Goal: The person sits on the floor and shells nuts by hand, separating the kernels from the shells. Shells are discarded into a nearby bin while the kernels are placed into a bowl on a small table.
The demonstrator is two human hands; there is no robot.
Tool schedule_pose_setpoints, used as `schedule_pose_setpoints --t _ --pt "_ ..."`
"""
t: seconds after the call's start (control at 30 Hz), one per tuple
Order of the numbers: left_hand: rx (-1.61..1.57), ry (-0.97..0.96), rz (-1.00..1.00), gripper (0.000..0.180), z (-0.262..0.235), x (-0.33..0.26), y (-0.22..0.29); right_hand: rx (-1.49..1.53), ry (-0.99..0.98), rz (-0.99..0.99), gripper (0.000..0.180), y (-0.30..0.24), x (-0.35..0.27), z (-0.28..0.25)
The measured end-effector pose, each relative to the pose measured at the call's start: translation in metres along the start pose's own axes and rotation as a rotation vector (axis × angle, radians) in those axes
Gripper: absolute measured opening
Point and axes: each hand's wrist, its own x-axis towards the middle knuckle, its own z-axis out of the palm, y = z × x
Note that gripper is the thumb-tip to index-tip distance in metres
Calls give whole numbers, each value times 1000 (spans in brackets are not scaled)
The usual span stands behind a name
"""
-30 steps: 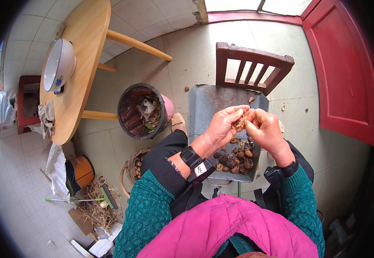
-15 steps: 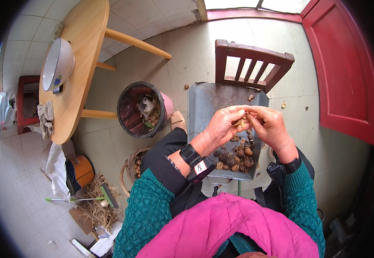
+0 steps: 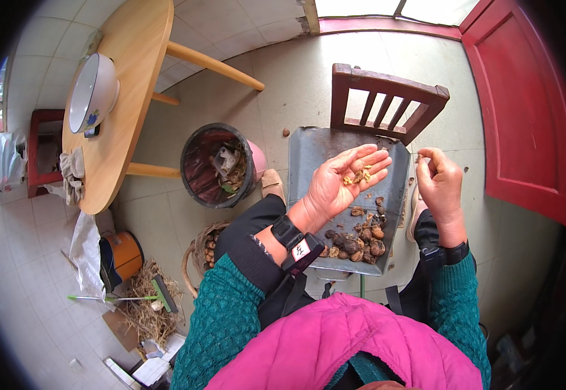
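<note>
My left hand (image 3: pixel 331 185) is held palm up over the grey metal tray (image 3: pixel 303 188), its fingers stretched out and slightly cupped. Several pale walnut kernel pieces (image 3: pixel 363 175) lie on its palm and fingers. To the right, past the tray's edge, my right hand (image 3: pixel 440 183) is raised with thumb and fingers curled into a pinch; what they hold, if anything, is too small to make out. Dark, dirty walnuts (image 3: pixel 359 246) are heaped in the tray's near right part, with shell bits scattered beyond them.
A wooden chair (image 3: pixel 389 97) stands behind the tray. Left of it is a dark bucket (image 3: pixel 189 170) with scraps inside, and nearer me a wicker basket (image 3: pixel 192 268) of walnuts. A wooden table (image 3: pixel 123 97) carries a white bowl (image 3: pixel 92 93). A red door (image 3: pixel 523 110) is at right.
My hands have come apart. The left palm has opened out, showing the kernel pieces, while my right hand has moved right, beyond the tray's edge.
</note>
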Motion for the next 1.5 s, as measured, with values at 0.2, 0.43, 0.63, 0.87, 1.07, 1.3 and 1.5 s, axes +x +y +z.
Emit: schedule_pose_setpoints --t 0.2,0.43,0.63,0.87,1.07,1.3,1.5 --pt "-90 -23 -11 46 6 -1 3 -367 -197 -28 13 23 -1 0" --pt "1 -45 -12 46 1 1 2 119 -17 -218 12 -19 -4 7" --pt "-10 -38 9 45 -3 1 3 304 47 -299 16 -35 -12 12" --pt "-47 -66 15 54 1 1 1 251 -173 -305 27 -37 -20 21" --pt "-77 -121 -13 64 3 0 -1 293 -129 -300 28 -43 -32 40" --pt "-105 -119 -30 65 5 -2 -2 431 -70 -215 27 -42 -31 44" --pt "-62 -107 -17 59 6 0 -6 298 -53 -324 20 -43 -31 48"
